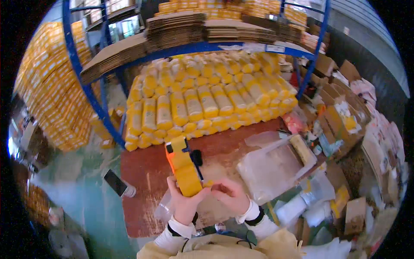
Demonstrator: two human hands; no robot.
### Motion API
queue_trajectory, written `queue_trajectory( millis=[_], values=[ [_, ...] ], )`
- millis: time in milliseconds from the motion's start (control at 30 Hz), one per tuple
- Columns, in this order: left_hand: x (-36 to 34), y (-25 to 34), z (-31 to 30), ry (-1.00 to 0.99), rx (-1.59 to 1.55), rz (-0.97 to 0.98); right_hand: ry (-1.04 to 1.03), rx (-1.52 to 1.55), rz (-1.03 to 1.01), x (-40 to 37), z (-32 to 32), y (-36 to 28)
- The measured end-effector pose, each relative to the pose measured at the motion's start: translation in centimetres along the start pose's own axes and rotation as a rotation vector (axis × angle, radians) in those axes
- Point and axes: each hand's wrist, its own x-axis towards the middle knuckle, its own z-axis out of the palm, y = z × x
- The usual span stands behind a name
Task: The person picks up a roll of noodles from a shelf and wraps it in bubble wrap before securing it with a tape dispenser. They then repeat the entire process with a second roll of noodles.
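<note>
The left hand covers the lower end of the yellow item. The right hand curls at that end with its fingertips hidden, so its grip cannot be told. The item's print is too blurred to read. Labels on the rolls are too small to make out (likewise the boxes). Both sleeves run off the bottom edge. A dark slab on the floor is too blurred to name.

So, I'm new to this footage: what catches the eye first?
The heap of yellow packs under the blue rack, filling the middle. Nearer, the left hand holds up a yellow-orange box over the table, the right hand at its lower end.
</note>
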Motion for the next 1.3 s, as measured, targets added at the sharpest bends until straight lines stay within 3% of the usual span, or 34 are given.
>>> queue_trajectory(
  millis=[233, 433, 567, 800, 933, 1033, 1133, 1233, 1300],
  values=[
    [-0.7, -3.8, 4.7, -0.184, -0.091, -0.135, 0.241, -0.266, 0.057, -4.4, -3.6, 0.1],
    [-4.0, -5.1, 11.9, -0.259, -0.082, -0.072, 0.384, -0.319, -0.056, -9.4, -9.6, 1.8],
    [-7.6, -7.2, 19.8, -0.343, -0.119, -0.065, 0.447, -0.381, -0.046, -14.3, -16.7, -0.1],
    [-16.5, -9.3, 37.7, -0.584, -0.208, -0.147, 0.740, -0.428, -0.107, -25.3, -32.4, -2.1],
    [-19.6, -10.7, 45.0, -0.715, -0.256, -0.167, 0.783, 0.059, -0.082, -29.3, -38.3, -3.2],
    [-20.9, -11.4, 48.8, -0.808, -0.183, -0.191, 0.877, 0.023, -0.051, -31.3, -41.7, -3.4],
    [-21.0, -12.9, 51.7, -0.856, -0.171, -0.211, 0.982, -0.141, -0.086, -32.0, -44.8, -2.7],
    [-20.4, -14.3, 54.6, -0.837, -0.176, -0.207, 1.062, -0.585, -0.144, -31.6, -48.4, -4.7],
    [-19.6, -16.3, 56.1, -0.856, -0.218, -0.214, 1.173, -0.654, -0.121, -30.9, -52.1, -5.2]
  ],
)
